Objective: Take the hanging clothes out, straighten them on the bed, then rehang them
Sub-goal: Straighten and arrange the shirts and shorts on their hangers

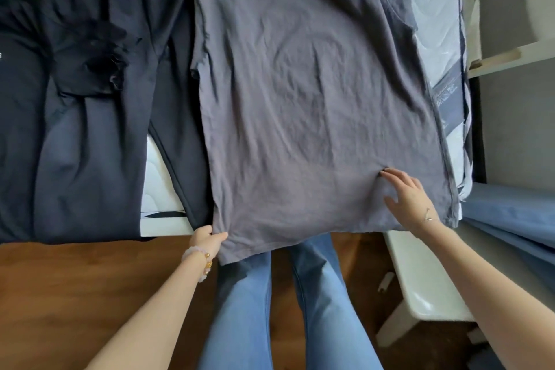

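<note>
Grey shirt (315,99) spread flat on the bed (163,189).
Left hand (207,242) fingers pinch its lower-left hem; right hand (408,198) presses it, fingers straight.

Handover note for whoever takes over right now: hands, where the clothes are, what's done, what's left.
Left hand pinches the lower-left hem corner of the grey T-shirt. Right hand presses flat, fingers spread, on its lower right part.
The T-shirt lies spread on the bed, hem over the near edge, creased, bunched at the far right. Dark garments lie beside it on the left.
Done: clothes are out and on the bed.
Left: finish smoothing the T-shirt, then rehang everything. No hanger in view.
</note>
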### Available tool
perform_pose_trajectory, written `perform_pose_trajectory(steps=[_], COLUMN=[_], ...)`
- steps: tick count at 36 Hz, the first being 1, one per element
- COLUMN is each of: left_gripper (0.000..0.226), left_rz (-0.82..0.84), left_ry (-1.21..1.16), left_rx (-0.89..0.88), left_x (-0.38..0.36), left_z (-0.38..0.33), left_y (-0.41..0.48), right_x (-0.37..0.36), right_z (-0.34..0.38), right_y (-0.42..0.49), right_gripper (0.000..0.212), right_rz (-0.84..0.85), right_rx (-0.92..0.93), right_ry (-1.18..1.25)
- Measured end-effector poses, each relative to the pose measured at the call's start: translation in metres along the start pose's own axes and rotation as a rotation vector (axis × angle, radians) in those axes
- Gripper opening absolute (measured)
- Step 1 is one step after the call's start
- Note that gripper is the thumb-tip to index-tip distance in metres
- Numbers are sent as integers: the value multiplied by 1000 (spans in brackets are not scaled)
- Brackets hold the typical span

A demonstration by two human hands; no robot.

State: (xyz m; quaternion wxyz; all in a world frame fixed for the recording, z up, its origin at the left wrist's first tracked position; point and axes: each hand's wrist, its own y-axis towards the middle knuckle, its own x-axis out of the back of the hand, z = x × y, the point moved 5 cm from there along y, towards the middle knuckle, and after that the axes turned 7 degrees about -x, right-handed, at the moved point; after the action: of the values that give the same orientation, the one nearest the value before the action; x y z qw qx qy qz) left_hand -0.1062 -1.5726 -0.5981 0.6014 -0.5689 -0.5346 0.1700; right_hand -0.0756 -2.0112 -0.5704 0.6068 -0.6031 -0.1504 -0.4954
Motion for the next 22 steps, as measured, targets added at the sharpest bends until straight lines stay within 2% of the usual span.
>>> perform_pose_trajectory(steps=[2, 4, 8, 12, 14, 17, 22], left_gripper=[16, 10, 39, 27, 19, 41, 30], left_rz=[-21, -18, -6, -19, -15, -14, -78], left_ry=[139, 171, 120, 51, 1, -38, -14], left_rx=[-40, -54, -30, -9, 1, 7, -27], left_x=[3, 2, 5, 6, 4, 0, -6], left_z=[-13, -21, -8, -8, -7, -2, 2], left_y=[-5, -10, 3, -2, -5, -7, -12], right_x=[5, 14, 37, 40, 37, 36, 27], right_z=[-1, -10, -52, -91, -100, -110, -126], right_y=[1, 3, 3, -5, -8, -8, -5], right_gripper=[54, 53, 56, 57, 50, 37, 25], right_rz=[5, -57, -216, -171, -138, -148, -58], right_rx=[14, -23, -359, -654, -691, -726, -783], right_ry=[9, 60, 203, 342, 387, 412, 437])
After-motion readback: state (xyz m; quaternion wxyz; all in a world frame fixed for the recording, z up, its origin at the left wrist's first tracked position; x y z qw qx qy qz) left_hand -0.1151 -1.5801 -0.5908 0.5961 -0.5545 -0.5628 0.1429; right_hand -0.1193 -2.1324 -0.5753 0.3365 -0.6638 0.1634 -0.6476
